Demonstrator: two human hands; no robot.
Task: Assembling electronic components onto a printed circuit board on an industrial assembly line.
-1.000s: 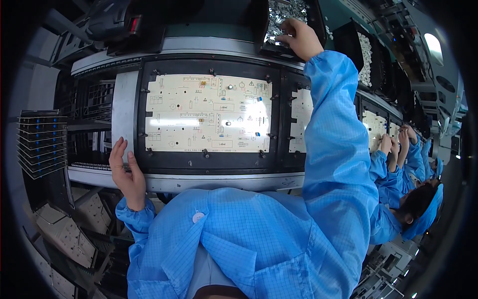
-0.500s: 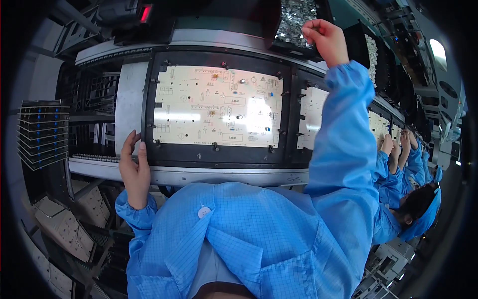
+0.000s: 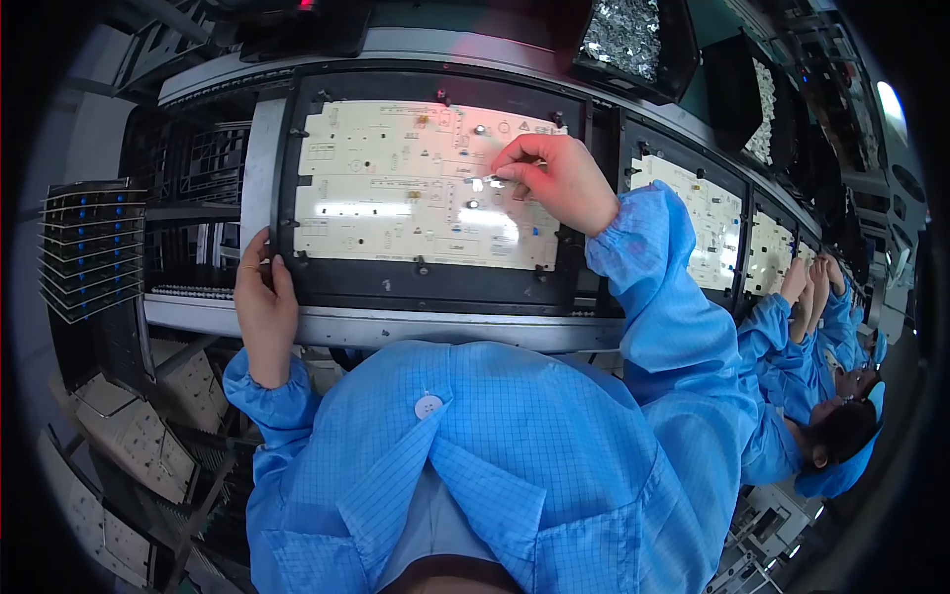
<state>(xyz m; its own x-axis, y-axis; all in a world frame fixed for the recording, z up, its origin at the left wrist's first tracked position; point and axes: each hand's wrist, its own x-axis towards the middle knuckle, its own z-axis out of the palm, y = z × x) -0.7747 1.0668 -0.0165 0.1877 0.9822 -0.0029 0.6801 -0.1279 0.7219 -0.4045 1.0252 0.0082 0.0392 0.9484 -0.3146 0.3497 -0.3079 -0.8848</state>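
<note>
Cream board (image 3: 421, 186): lies flat in a black frame (image 3: 396, 287) in front of the person, carrying two like printed layouts, one above the other; a pinkish light falls across its upper part.
Right hand (image 3: 564, 176): reaches over the board, thumb and forefinger brought together on a small bright piece (image 3: 485, 183), its shape partly lost in glare; contact with the board cannot be told.
Left hand (image 3: 265, 315): at the frame's lower left edge, fingers slightly apart; how firmly they press is not shown.
Good handling (judgement): a light pinch, a steady wrist and the frame braced by the left hand would best protect neighbouring components.
Trays: beyond the board, shiny metal pieces (image 3: 623, 38); farther right, white parts (image 3: 762, 114).
Printed marks: part outlines, rectangular label boxes, a warning triangle and a fine lower line; no brand discernible.
</note>
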